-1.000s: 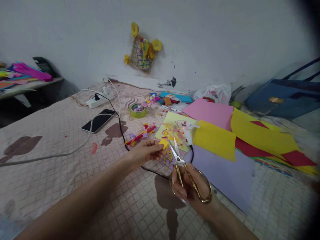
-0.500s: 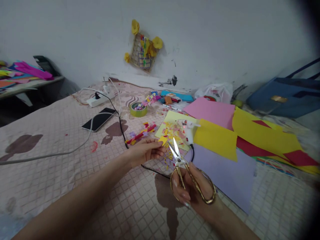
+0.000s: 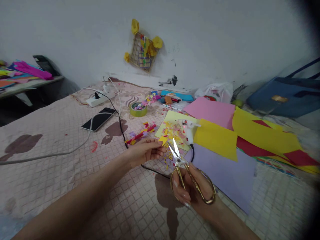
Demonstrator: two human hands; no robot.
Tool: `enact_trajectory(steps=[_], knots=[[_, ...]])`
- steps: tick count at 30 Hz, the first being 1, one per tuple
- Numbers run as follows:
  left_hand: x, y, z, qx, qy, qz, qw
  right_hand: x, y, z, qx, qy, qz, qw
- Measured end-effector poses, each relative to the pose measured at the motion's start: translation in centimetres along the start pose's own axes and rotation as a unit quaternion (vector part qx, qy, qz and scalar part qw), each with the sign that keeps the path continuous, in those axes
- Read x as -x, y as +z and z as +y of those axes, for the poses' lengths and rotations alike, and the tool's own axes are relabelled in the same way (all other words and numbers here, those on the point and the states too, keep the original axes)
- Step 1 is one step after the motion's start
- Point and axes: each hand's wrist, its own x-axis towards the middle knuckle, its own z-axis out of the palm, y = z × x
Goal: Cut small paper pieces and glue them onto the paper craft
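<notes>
One small piece of yellow paper [image 3: 163, 140] is pinched between thumb and fingers of the person's left hand [image 3: 146, 153], jutting out past the fingertips on the far right side. The right hand [image 3: 191, 188] grasps gold-handled scissors [image 3: 179, 162] by their loops, the parted blades pointing far, just right of the paper. Farther right, a white glue gun [image 3: 189, 133] lies on a pale yellow sheet [image 3: 170, 116] strewn with paper scraps [image 3: 168, 128].

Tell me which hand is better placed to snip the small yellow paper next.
Right, I'd judge: the right hand holds the scissors open, close to the small yellow paper, while the left hand is busy pinching that paper.
</notes>
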Motion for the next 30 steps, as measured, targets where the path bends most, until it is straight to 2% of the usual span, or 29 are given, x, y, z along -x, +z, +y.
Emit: enact_trajectory(steps=[11,20,30], knots=[[0.02,0.00,-0.03,-0.004,0.001,0.006,1.000,0.00,0.67,-0.55,0.019,0.000,0.013,1.000],[0.09,0.18,0.04,-0.009,0.002,0.018,1.000,-0.31,-0.10,0.00,0.007,-0.001,0.003,1.000],[-0.04,-0.14,-0.07,-0.020,0.006,0.004,1.000,-0.10,-0.08,0.01,0.022,0.005,0.013,1.000]])
